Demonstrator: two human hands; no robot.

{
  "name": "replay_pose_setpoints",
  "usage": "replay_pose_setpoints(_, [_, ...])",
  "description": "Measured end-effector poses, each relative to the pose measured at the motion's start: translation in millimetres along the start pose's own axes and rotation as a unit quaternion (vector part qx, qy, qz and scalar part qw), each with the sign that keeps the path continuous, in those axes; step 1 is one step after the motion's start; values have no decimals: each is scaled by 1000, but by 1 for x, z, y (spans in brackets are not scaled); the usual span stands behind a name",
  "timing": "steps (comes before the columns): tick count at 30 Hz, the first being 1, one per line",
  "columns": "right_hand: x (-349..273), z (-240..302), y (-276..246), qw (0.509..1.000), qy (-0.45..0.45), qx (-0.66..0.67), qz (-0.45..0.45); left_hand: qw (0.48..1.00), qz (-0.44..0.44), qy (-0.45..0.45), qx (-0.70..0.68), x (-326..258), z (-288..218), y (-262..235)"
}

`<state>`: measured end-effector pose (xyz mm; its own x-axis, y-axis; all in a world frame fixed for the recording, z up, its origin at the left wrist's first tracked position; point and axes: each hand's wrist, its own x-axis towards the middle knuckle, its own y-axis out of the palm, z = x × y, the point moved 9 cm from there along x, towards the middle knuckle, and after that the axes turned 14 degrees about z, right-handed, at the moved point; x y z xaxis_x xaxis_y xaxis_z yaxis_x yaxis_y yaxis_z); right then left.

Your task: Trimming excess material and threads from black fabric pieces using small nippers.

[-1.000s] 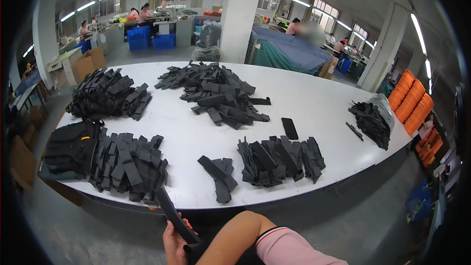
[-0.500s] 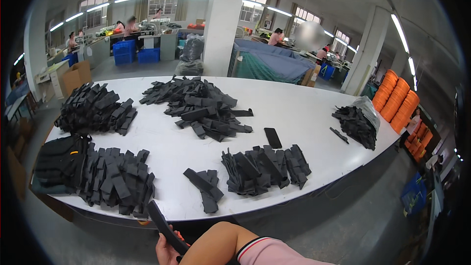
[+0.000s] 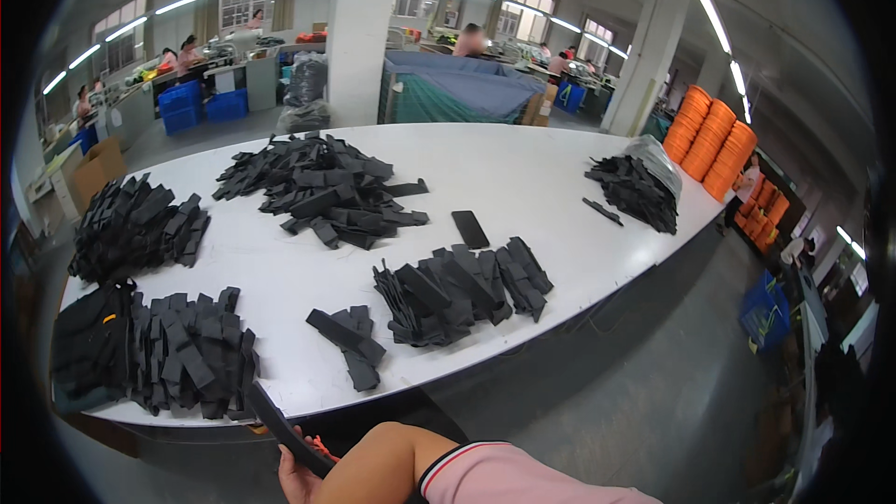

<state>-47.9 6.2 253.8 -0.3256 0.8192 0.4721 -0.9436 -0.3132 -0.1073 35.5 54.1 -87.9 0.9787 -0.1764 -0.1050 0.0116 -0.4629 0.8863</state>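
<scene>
My left hand (image 3: 297, 480) is at the lower edge, its fingers closed round a long black fabric strip (image 3: 280, 429). The strip tilts up and left, its far end overlapping the table's near edge. A small orange thing (image 3: 324, 449) shows beside the strip; its kind I cannot make out. My right arm, in a pink sleeve, bends across the lower edge, and its hand is out of sight. Nearest the strip on the table lies a pile of black strips (image 3: 191, 355). A smaller bunch of black strips (image 3: 350, 343) lies to its right.
The white table (image 3: 523, 168) carries more black strip piles (image 3: 317, 187), a dark phone (image 3: 469, 230) and a black bag (image 3: 91, 345). A clear plastic bag (image 3: 658, 163) holds strips at the far right. Beyond stand orange rolls (image 3: 709, 145), a pillar (image 3: 359, 37) and people at work.
The whole scene has shifted left and slightly up in view as my head turned right. My left hand still grips the strip, in nearly the same pose.
</scene>
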Motion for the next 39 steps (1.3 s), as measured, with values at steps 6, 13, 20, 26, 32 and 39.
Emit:
replay_pose_setpoints(6, [-16, -10, -5, 998, 17, -59, -31, 997, -31, 3, -65, 0, 5, 29])
replay_pose_setpoints(13, [-32, -18, -23, 987, 30, -148, -54, 988, -68, -81, -115, 7, 22, 58])
replay_pose_setpoints(20, [-168, -48, -87, 837, 56, -187, -511, 950, -75, 166, 254, 4, -41, 83])
replay_pose_setpoints(26, [-287, -79, -114, 682, 193, -257, -657, 987, 13, 38, 153, 65, -2, 104])
replay_pose_setpoints(32, [-241, -153, -127, 792, 171, 5, -586, 986, -40, 60, 147, 44, -25, 101])
replay_pose_setpoints(39, [-230, -186, -137, 780, 153, 119, -595, 985, -72, 52, 150, 42, -37, 81])
